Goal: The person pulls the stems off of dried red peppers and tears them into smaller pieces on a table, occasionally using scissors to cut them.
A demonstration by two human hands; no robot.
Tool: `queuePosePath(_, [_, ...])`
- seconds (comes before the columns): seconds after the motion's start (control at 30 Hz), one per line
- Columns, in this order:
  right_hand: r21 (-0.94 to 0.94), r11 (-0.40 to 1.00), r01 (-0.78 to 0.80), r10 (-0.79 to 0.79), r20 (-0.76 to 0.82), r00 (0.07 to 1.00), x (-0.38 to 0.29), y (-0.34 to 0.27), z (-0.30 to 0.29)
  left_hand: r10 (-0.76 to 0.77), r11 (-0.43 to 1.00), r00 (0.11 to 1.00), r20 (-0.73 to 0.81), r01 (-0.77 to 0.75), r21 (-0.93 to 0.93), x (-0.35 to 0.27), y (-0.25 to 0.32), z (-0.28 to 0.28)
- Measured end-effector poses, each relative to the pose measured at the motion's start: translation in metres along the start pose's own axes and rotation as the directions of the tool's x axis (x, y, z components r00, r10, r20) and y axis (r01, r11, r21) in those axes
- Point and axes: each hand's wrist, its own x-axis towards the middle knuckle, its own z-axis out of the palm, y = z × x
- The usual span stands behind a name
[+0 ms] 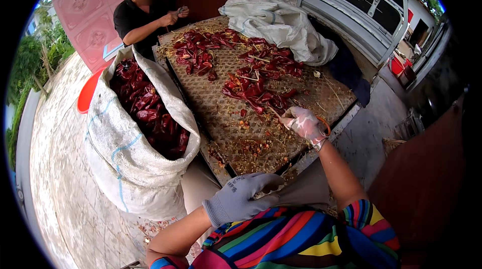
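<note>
My right hand (304, 124), in a pink-and-white patterned glove, is at the right part of a metal-topped table (312, 92). It is closed on what look like scissors (324, 126); an orange handle loop shows beside the wrist, and a thin tip points at the peppers. Just beyond that tip lies a pile of dried red chili peppers (256, 90). My left hand (244, 195), in a grey glove with dark printing, hovers over my lap near the table's front edge. Its fingers are apart, with nothing visible between them.
A white woven sack (113, 148) full of dried red peppers stands left of the table. More peppers (192, 52) and pale stems lie farther back. A crumpled white sack (271, 20) covers the back right. Across the table sits a person (139, 24). A truck bed (350, 1) stands behind.
</note>
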Motion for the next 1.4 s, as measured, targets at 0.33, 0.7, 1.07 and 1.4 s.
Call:
queuePosePath(0.33, [-0.566,0.824,0.008,0.039,0.07,0.997,0.063,-0.016,0.064,-0.294,0.497,0.942,-0.165,0.003,-0.867,0.042,-0.082,0.018])
queuePosePath(0.7, [-0.259,0.837,0.482,-0.451,0.17,0.876,0.004,-0.016,0.029,0.062,0.981,0.721,-0.69,0.084,0.176,0.036,-0.099,0.011])
queuePosePath(1.07, [0.076,0.821,0.566,-0.569,0.197,0.798,-0.042,-0.073,0.01,0.163,0.954,0.85,-0.5,-0.007,0.299,0.044,-0.118,-0.003])
queuePosePath(1.4, [-0.05,0.728,0.684,-0.686,-0.058,0.725,-0.055,-0.061,0.019,-0.168,0.879,0.924,-0.343,-0.017,-0.476,0.047,-0.084,0.009])
